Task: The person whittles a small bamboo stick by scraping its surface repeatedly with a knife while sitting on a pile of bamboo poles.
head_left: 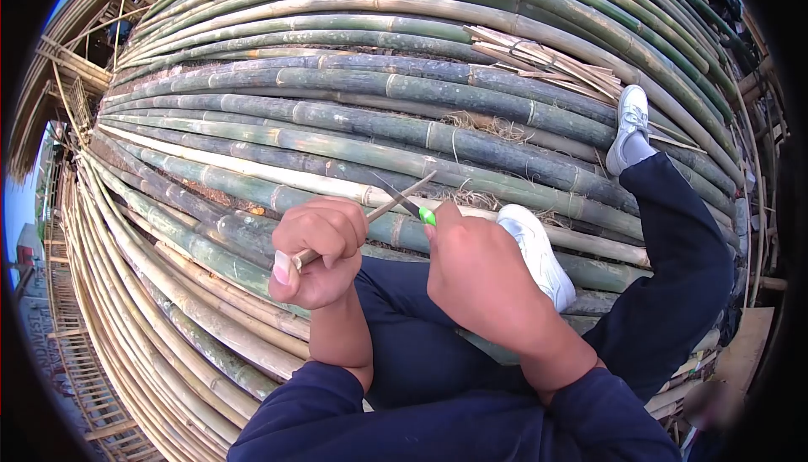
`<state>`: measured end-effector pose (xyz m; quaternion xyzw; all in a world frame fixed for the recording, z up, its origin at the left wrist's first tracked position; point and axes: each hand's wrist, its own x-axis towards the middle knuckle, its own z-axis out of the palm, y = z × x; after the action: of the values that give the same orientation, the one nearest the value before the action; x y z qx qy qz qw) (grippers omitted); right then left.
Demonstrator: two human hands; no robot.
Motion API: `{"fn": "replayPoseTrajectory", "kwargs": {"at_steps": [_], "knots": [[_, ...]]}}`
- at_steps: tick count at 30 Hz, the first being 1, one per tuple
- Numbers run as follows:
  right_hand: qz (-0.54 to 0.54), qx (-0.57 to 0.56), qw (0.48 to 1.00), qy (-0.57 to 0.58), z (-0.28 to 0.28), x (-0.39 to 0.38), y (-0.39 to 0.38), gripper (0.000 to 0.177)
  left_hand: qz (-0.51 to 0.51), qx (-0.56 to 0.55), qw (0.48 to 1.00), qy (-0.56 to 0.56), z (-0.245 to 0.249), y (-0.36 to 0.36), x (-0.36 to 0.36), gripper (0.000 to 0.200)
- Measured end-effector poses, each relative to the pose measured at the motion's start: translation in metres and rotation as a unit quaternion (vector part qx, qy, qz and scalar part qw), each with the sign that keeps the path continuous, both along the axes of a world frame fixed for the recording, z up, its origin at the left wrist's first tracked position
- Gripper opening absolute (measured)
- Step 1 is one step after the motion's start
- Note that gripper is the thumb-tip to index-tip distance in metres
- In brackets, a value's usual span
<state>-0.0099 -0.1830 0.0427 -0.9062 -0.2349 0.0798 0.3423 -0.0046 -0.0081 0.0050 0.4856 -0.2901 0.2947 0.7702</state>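
My left hand (321, 243) is closed around a thin bamboo stick (407, 193), the thumb pressed along its near end. From the fist the stick slants up and to the right to a narrow tip. Wrapped round a knife (427, 215) is my right hand (492, 277); a bit of its bright green handle shows in front of the fingers. The dark, narrow blade points up and left and crosses the stick just beyond my left fist. Both hands are above my lap, over a bed of bamboo poles (362, 151).
A tied bundle of split bamboo sticks (547, 62) lies on the poles at the upper right. Curly shavings (492, 128) are scattered ahead of my hands. My white shoes (536, 256) rest on the poles. A bamboo frame (84, 58) stands at the far left.
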Motion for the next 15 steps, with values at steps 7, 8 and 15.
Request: {"fn": "replayPoseTrajectory", "kwargs": {"at_steps": [7,8,15], "knots": [[-0.012,-0.029,1.0,0.003,0.012,-0.035,0.019,0.019,-0.012,0.014,1.0,-0.021,-0.001,-0.003,-0.005,0.051],[-0.007,-0.035,0.999,0.018,0.014,-0.035,0.019,0.017,-0.012,0.014,1.0,-0.02,0.0,-0.004,-0.005,0.051],[0.01,-0.001,1.0,-0.016,-0.021,-0.004,0.029,0.015,-0.044,0.045,0.998,-0.022,0.004,-0.014,-0.009,0.054]]}}
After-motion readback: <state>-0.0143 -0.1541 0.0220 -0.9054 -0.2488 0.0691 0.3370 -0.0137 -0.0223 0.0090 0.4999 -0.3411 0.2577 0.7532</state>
